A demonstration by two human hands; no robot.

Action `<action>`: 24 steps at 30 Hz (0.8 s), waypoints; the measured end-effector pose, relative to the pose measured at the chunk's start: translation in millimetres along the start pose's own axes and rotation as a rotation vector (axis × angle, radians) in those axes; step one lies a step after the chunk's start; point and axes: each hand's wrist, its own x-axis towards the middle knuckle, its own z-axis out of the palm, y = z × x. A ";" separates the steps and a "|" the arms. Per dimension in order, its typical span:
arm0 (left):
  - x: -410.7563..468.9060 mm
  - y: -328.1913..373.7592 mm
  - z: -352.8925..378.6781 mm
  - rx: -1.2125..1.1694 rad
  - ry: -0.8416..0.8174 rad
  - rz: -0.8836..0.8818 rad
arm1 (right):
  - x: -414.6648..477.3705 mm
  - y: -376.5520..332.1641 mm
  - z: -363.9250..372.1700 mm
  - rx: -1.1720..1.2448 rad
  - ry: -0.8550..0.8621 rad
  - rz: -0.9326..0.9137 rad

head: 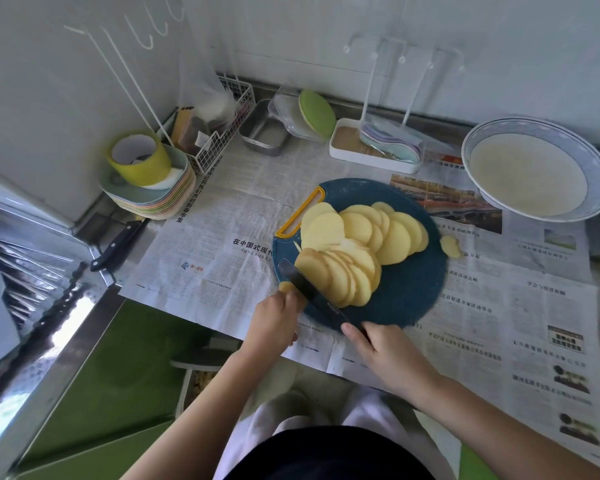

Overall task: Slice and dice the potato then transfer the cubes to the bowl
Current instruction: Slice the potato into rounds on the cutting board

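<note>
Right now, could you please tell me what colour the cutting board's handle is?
The handle is yellow; head view.

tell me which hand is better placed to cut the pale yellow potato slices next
Right. The right hand grips the dark-bladed kitchen knife, its blade against the near stack of potato slices on the round dark blue cutting board. The left hand sits at the board's left edge.

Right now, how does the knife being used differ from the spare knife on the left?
The knife in use is gripped by the right hand, blade on the cutting board against the potato slices; the spare knife lies untouched off the board. The knife in use shows its blade; the spare knife shows mainly its black handle. Both are dark.
</note>
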 end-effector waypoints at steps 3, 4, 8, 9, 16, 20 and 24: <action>0.8 2.4 4.0 -0.108 -0.032 -0.045 | 0.9 4.6 0.3 -0.055 0.004 -0.033; 1.4 3.0 5.3 -0.194 -0.061 -0.064 | 0.6 6.2 0.1 -0.062 0.002 -0.040; 6.5 0.0 2.5 -0.505 -0.202 -0.154 | -1.0 8.1 -3.8 -0.062 -0.013 -0.061; 7.8 -2.2 0.8 -0.534 -0.244 -0.166 | -1.2 8.4 -4.8 -0.062 -0.011 -0.068; 20.6 -21.2 -5.0 -0.633 -0.411 -0.091 | -7.2 13.6 -7.3 -0.055 0.032 -0.133; 27.7 -26.8 -10.0 -0.697 -0.518 -0.099 | -9.5 15.4 -1.4 -0.059 0.053 -0.149; 30.6 -28.0 -12.9 -0.719 -0.542 -0.138 | -8.6 17.7 6.7 -0.047 0.084 -0.144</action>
